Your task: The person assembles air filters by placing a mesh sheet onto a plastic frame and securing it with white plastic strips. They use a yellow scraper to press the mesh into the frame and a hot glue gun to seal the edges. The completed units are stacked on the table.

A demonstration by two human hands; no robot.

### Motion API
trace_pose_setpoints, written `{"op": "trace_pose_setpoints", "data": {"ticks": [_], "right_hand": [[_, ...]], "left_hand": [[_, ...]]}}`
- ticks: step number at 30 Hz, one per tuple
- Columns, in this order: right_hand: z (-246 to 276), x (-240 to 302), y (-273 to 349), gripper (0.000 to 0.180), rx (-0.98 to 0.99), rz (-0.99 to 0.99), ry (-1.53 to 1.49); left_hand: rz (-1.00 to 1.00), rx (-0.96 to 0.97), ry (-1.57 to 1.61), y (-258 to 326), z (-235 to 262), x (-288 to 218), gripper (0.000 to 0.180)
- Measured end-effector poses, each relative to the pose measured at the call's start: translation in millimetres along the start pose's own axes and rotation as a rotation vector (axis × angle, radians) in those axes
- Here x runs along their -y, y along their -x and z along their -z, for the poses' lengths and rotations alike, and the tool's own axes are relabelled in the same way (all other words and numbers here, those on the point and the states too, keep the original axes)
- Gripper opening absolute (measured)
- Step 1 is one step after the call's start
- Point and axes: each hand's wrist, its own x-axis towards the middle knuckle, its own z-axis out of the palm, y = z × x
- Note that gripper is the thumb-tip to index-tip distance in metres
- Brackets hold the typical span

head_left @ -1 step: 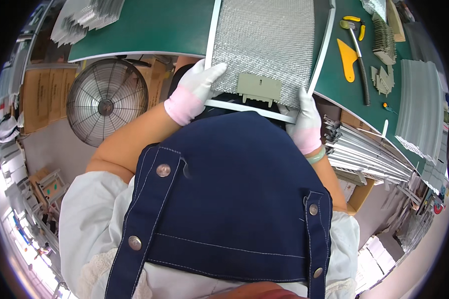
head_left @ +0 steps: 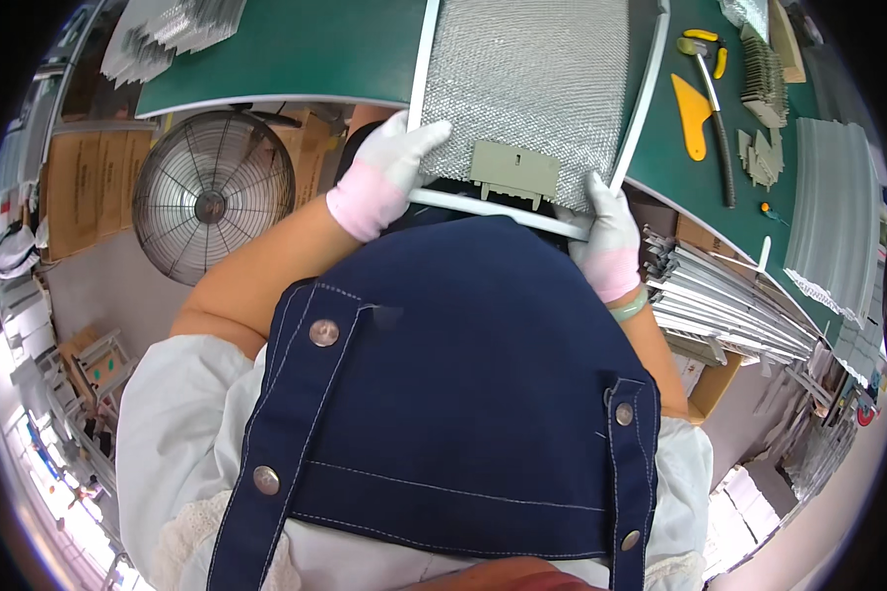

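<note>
A silver metal mesh panel [head_left: 527, 79] lies within a thin white metal frame [head_left: 503, 210], which overhangs the table's near edge in front of my apron. My left hand [head_left: 382, 175], in a white glove with a pink cuff, grips the frame's near left corner, its thumb over the mesh and its other fingers mostly hidden. At the near right corner my right hand [head_left: 609, 236], gloved alike, is closed round the frame with the thumb pointing away from me. Between the hands a grey-beige plastic piece [head_left: 514, 169] with short prongs rests at the mesh's near end.
On the green table [head_left: 306, 49] at right are a hammer [head_left: 713, 98], yellow-handled pliers [head_left: 719, 59], a yellow scraper [head_left: 695, 118] and stacked plastic pieces [head_left: 762, 84]. A black floor fan [head_left: 212, 197] stands left. Metal strips [head_left: 729, 305] lie below the table at right.
The view has shifted very slightly. Both hands keep the same hold on the frame, and the plastic piece stays in place on it.
</note>
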Motion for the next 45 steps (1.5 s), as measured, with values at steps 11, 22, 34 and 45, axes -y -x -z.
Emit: {"op": "trace_pose_setpoints", "data": {"ticks": [11, 22, 34, 45], "right_hand": [[9, -2, -7, 0.019, 0.093, -0.118, -0.232], [14, 0, -14, 0.018, 0.267, -0.234, -0.285], [3, 12, -6, 0.030, 0.362, -0.302, -0.012], [2, -8, 3, 0.032, 0.172, 0.148, 0.149]], "left_hand": [[-0.004, 0.061, 0.090, -1, 9, 8, 0.037], [0.001, 0.264, 0.091, -14, 20, 4, 0.037], [-0.266, 0.245, -0.096, -7, 18, -4, 0.032], [0.059, 0.171, -0.067, -4, 14, -16, 0.034]]}}
